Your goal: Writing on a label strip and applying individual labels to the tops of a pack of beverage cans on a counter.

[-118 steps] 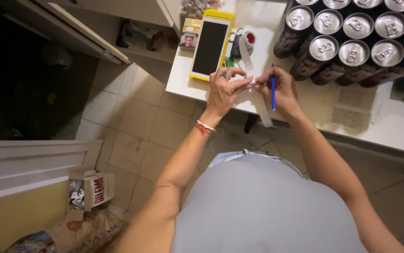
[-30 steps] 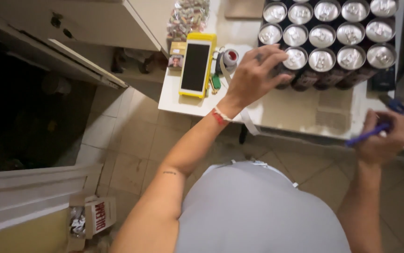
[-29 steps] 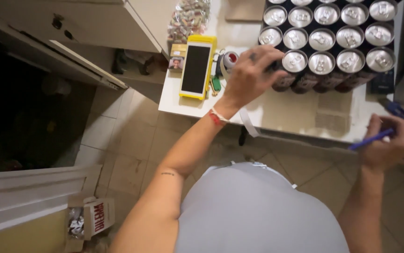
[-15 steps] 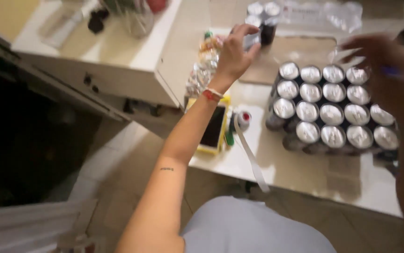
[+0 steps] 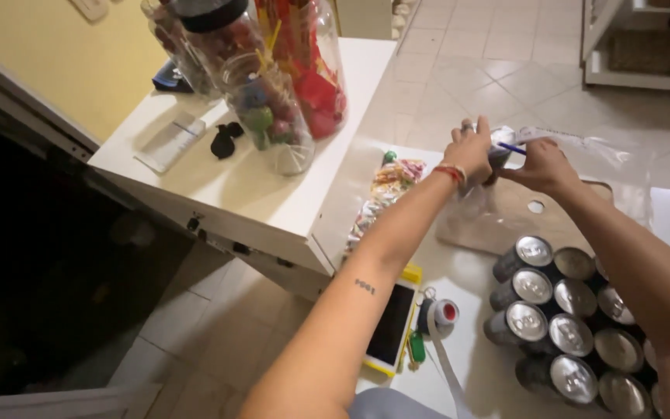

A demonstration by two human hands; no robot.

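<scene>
Overhead, the left hand [image 5: 471, 151] is gripping a dark can [image 5: 498, 155] at the worktop's [image 5: 475, 365] far edge; right hand [image 5: 541, 167] fingers are pinching a blue pen [image 5: 512, 147]; clear jars [image 5: 273, 101] are holding colourful sweets.

warm dim indoor light, dark left edge, slight motion blur.

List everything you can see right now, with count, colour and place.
cans: about a dozen in view, silver tops, dark sides, packed on the table at right
held can: one, silver and dark, between both hands
pen: one, blue, in the right hand
phone: one, yellow case, dark screen, table's near edge
tape roll: one, red centre, beside the phone
candy bag: one, clear, multicoloured, left of the arm
jars: several, clear, colourful contents, on the white counter
board: one, tan, under plastic
left hand: on the held can
right hand: holding the pen
</scene>
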